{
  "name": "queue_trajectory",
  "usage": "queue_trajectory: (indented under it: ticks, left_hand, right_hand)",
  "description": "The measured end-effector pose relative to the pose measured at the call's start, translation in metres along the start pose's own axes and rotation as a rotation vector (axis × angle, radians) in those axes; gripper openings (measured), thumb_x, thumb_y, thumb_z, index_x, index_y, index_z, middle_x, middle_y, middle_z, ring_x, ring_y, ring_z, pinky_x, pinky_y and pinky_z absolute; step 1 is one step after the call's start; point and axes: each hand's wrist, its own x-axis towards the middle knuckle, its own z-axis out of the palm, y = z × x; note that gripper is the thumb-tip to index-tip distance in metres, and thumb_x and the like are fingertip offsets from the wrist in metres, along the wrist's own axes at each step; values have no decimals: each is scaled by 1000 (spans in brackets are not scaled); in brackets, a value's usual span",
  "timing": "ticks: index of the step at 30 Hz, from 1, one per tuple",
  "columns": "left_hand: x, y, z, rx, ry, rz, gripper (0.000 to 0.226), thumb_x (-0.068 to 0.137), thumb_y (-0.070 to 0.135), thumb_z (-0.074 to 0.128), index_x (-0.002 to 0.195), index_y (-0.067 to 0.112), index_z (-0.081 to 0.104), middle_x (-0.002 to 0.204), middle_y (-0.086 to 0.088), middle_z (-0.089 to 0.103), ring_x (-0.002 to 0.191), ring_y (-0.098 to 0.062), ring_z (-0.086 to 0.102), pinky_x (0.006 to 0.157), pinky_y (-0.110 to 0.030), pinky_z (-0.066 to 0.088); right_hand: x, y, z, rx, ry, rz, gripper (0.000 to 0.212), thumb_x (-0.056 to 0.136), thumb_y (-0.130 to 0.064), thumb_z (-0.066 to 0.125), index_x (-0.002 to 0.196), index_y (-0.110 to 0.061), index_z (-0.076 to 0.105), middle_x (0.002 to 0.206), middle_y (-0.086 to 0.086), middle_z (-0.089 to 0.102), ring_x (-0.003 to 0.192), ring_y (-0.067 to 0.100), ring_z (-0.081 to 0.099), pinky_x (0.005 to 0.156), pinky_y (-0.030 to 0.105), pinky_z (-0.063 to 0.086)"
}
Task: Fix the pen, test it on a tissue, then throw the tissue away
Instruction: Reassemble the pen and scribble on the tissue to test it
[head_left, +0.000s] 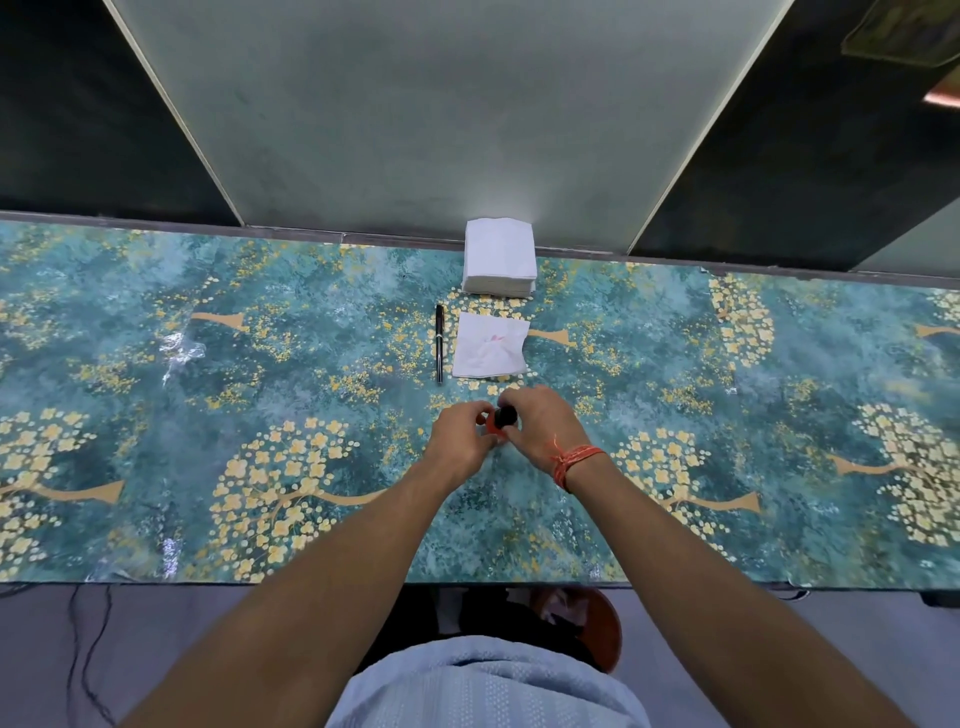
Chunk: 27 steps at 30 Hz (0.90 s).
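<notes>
A black pen (439, 343) lies lengthwise on the table, just left of a single white tissue (490, 346) that bears faint pink marks. Nearer to me, both hands meet over a small red object with a black cap (503, 417), perhaps an ink bottle. My left hand (460, 441) grips the red body from the left. My right hand (540, 426), a red thread on its wrist, is closed around the black cap. Most of the red object is hidden by my fingers.
A stack of white tissues (498, 257) stands at the table's far edge against a pale wall panel. The table (208, 389) wears a teal cloth with yellow flowers. Below the near edge a round red-brown bin (605, 631) sits on the floor.
</notes>
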Motion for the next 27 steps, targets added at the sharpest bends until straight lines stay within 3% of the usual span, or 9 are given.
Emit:
queue_trajectory:
  ticks: [6, 9, 11, 14, 18, 20, 24, 25, 27]
  left_hand:
    - [1, 1, -1, 18, -6, 15, 21, 80, 13, 72, 101, 16, 72, 100, -5, 73, 83, -22, 63, 73, -35, 52]
    - [1, 2, -2, 38, -15, 24, 19, 81, 13, 70, 99, 16, 72, 98, -6, 73, 76, -23, 62, 67, -34, 50]
    - [1, 2, -4, 51, -11, 39, 17, 79, 14, 70, 96, 15, 71, 96, -6, 73, 78, -22, 62, 65, -30, 44]
    - [1, 1, -4, 44, -6, 44, 15, 80, 19, 71, 94, 17, 72, 96, -6, 74, 79, -19, 62, 67, -29, 44]
    - [2, 1, -5, 49, -6, 46, 14, 80, 21, 71, 93, 16, 73, 95, -7, 74, 81, -22, 64, 70, -34, 49]
    - [2, 1, -4, 39, -4, 51, 15, 80, 24, 73, 91, 15, 72, 93, -7, 74, 84, -24, 65, 73, -37, 50]
    - [2, 1, -5, 31, -17, 41, 20, 79, 23, 74, 97, 14, 72, 96, -7, 73, 83, -22, 62, 75, -36, 50]
    - [2, 1, -6, 36, -24, 36, 22, 78, 20, 75, 99, 13, 72, 98, -7, 72, 85, -22, 62, 77, -35, 50]
    - [2, 1, -5, 53, -31, 37, 25, 76, 17, 76, 101, 13, 72, 100, -7, 73, 90, -24, 64, 79, -34, 50]
  right_hand:
    - [4, -8, -5, -73, -68, -1, 16, 84, -17, 66, 99, -10, 69, 94, 13, 69, 89, 31, 62, 76, 39, 51]
    - [2, -5, -6, -76, -80, 61, 22, 87, -31, 63, 96, -10, 65, 91, 12, 69, 84, 30, 63, 71, 38, 52]
    - [0, -6, -10, -94, -106, 81, 29, 87, -36, 62, 100, -10, 64, 92, 13, 70, 84, 31, 63, 72, 39, 53]
    - [-4, -5, -10, -28, -87, 41, 33, 85, -27, 62, 115, -13, 61, 102, 13, 71, 94, 33, 64, 79, 40, 53]
    - [-4, -8, -13, -74, -141, 92, 18, 81, -26, 61, 91, -11, 60, 82, 12, 67, 78, 32, 62, 60, 32, 45]
    - [-5, -9, -18, -131, -171, 127, 22, 80, -33, 61, 81, -12, 57, 69, 8, 58, 68, 31, 59, 55, 32, 42]
    - [-9, -8, -19, -78, -145, 108, 31, 79, -38, 64, 100, -16, 57, 81, 9, 65, 71, 30, 59, 58, 33, 45]
    - [-10, -10, -20, -78, -170, 109, 28, 78, -36, 64, 97, -16, 58, 80, 9, 65, 70, 29, 59, 57, 32, 45]
    - [-11, -10, -22, -122, -202, 138, 23, 79, -36, 63, 72, -15, 55, 64, 6, 57, 63, 29, 55, 52, 29, 40]
